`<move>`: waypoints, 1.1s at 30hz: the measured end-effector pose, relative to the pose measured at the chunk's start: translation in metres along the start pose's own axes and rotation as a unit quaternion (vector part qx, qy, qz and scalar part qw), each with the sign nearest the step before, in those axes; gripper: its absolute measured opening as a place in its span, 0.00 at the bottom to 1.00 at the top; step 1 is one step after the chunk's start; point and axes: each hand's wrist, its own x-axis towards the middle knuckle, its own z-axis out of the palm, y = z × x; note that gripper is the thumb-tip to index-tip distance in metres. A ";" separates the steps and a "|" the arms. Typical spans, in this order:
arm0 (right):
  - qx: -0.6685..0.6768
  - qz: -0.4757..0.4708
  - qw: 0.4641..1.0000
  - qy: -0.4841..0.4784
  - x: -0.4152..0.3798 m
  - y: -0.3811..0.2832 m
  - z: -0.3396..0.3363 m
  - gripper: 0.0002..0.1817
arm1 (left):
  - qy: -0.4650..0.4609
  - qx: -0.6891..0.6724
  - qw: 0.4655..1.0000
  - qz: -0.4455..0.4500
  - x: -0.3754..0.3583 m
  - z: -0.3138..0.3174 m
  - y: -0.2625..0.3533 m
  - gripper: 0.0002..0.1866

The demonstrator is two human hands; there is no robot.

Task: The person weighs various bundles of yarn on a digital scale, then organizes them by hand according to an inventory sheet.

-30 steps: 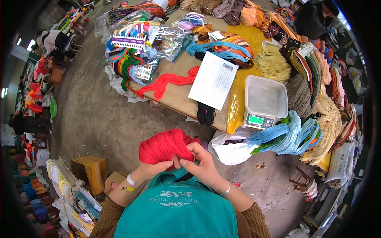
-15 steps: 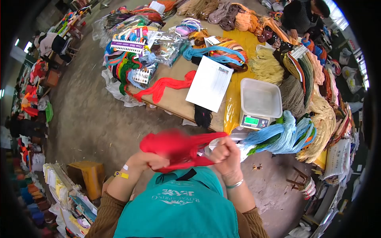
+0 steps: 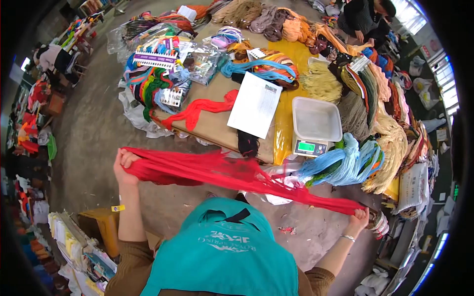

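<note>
Workshop, thread or yarn work by the look of it. Desk (image 3: 208, 92) piled with coloured skeins (image 3: 349, 160), a purple thread card (image 3: 155, 59), printed sheet (image 3: 255, 105), digital scale (image 3: 308, 147) carrying a plastic tub (image 3: 317, 118); red hank (image 3: 192, 166) stretched out in front. Bare, worn floor (image 3: 94, 135). Stacked papers (image 3: 63, 231) lower left, more coloured bundles (image 3: 38, 93) along the left side. Two other people: one bent over far left (image 3: 51, 57), one upper right (image 3: 362, 20). Bright windows (image 3: 447, 81) at right.
</note>
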 end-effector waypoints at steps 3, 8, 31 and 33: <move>-0.097 -0.096 0.988 0.078 0.047 -0.082 -0.058 0.28 | 0.034 0.032 0.996 0.072 0.020 -0.020 0.055 0.13; -0.194 -0.218 0.949 0.116 0.011 -0.167 -0.050 0.20 | 0.088 0.142 0.964 0.206 0.043 -0.036 0.142 0.12; -0.192 -0.361 0.811 -0.417 -0.120 -0.171 0.350 0.10 | 0.032 0.202 0.978 0.032 0.010 -0.026 0.085 0.09; -0.139 -0.329 0.812 -0.461 -0.106 -0.159 0.374 0.11 | 0.048 0.198 0.979 0.025 0.003 -0.023 0.053 0.10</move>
